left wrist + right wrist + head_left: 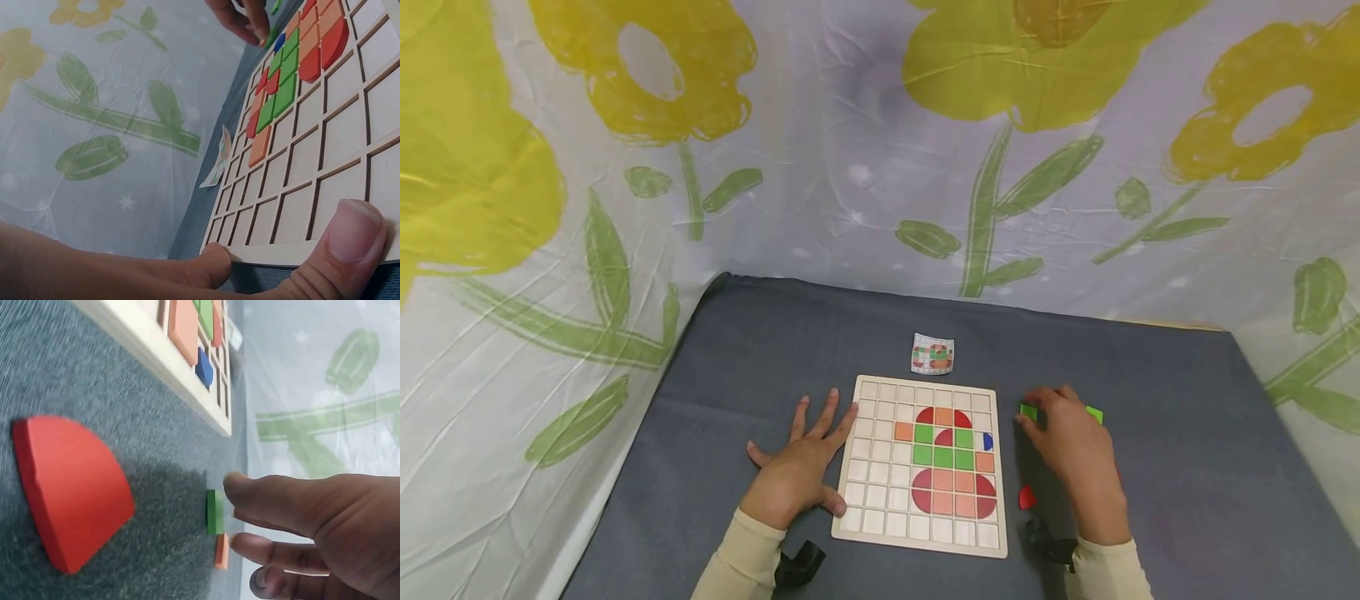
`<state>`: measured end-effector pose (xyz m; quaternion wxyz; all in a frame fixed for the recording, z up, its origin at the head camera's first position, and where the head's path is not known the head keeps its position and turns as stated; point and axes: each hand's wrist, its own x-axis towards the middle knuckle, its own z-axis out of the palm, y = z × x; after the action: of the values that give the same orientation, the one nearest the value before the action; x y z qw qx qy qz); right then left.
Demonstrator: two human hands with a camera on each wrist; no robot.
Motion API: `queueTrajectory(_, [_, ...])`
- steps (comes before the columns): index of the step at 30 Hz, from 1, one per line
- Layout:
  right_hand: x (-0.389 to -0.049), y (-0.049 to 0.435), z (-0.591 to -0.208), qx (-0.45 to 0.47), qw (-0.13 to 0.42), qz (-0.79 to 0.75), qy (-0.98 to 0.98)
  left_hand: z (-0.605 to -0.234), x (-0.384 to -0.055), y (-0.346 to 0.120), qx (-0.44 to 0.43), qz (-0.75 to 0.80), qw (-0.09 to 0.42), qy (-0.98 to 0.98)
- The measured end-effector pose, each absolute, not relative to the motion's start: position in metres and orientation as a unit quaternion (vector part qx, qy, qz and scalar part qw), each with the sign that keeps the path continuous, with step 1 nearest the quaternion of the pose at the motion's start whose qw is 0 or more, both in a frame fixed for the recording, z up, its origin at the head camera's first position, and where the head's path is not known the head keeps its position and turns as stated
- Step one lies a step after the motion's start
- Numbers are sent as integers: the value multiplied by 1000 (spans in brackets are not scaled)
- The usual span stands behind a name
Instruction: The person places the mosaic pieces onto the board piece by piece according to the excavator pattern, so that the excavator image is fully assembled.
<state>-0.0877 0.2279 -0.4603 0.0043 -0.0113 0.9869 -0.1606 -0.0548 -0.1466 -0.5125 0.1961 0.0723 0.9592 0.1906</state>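
Observation:
A wooden grid board (872, 525) lies on the dark cloth, its right part filled with red, green, orange and pink tiles and a blue half-round piece (987, 442). My left hand (797, 475) is spread at the board's left edge, thumb (353, 231) and a fingertip touching its rim. To the right of the board, my right hand (1071, 433) reaches down over loose tiles. Its thumb and fingers are parted beside a green tile (215, 512), with an orange tile (222, 551) close by. Nothing shows between the fingertips. A red quarter-round tile (75, 487) lies nearer me.
A small printed pattern card (932, 354) lies beyond the board's far edge. Another green tile (1095, 414) shows behind the right hand. The dark table cloth (775, 333) ends at a flower-printed curtain (835, 208) at the back and sides.

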Motion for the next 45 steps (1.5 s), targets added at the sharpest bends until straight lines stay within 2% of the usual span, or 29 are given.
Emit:
queueTrajectory(7, [-88, 231, -462, -12, 5, -160, 987, -506, -53, -144, 73, 184, 195, 961])
queueTrajectory(17, [-91, 227, -465, -13, 17, -151, 988, -521, -56, -147, 72, 190, 186, 961])
queueTrajectory(20, [-92, 225, -466, -10, 21, -147, 989, -495, -51, -142, 70, 194, 197, 959])
queueTrajectory(24, [-93, 224, -467, -11, 25, -148, 989, -487, -50, -141, 65, 196, 206, 956])
queueTrajectory(29, [-94, 220, -462, -8, 24, -157, 987, -518, -55, -146, 70, 187, 187, 962])
queueTrajectory(36, [-94, 202, -446, -10, 25, -163, 986, -511, -55, -145, 67, 187, 203, 959])
queueTrajectory(45, [-92, 163, -440, -86, -2, -193, 978, -485, -48, -141, 68, 198, 204, 956])
